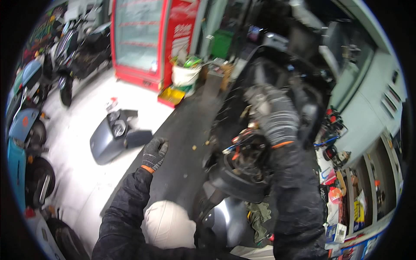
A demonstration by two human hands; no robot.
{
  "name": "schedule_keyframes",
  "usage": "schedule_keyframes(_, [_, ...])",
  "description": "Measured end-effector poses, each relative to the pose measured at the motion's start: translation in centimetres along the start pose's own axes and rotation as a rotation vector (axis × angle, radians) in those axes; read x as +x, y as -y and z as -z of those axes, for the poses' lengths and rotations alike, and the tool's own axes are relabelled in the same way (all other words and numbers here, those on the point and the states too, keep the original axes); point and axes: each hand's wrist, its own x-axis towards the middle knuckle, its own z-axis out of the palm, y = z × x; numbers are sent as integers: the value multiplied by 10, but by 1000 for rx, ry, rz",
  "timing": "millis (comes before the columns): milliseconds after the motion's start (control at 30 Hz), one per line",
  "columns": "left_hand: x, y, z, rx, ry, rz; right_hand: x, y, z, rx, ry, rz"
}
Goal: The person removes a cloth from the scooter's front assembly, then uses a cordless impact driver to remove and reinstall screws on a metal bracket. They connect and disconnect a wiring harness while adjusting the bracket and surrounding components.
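Note:
My right hand (274, 110), in a grey knit glove with an orange cuff edge, reaches over a black, partly stripped scooter (251, 180). Motion smears its fingers, and I cannot see what they touch. Beside its wrist, a bundle of exposed wires (237, 145) with coloured connectors sticks up from the scooter body. Off to the left, my left hand (156, 154), gloved alike, hovers apart from the scooter above the edge of a dark mat (186, 134). Its fingers are curled in; anything inside them is hidden. Just beyond that hand, a dark grey scooter panel with a headlamp (108, 141) lies on the white floor.
Scooters (32, 125) line the left side. A red-framed glass cooler (141, 41) stands at the back, next to a white bucket (185, 76) and a yellow tray (172, 96). Cluttered shelves (368, 190) run along the right. A rounded beige fabric shape (170, 224) sits low in front.

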Motion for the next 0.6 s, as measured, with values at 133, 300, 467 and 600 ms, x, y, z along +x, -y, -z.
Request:
schedule_keyframes(133, [-171,163,18,451,489,659,2,-33,-10,-292,-5,168])
schedule_keyframes(300, [-296,241,2,521,688,844,1,-72,-7,-454,-13,136])
schedule_keyframes(467, [-307,249,-43,615,677,933,-3,-60,4,-164,36,27])
schedule_keyframes(600, [-320,268,-57,553,767,885,3,-43,4,-161,87,123])
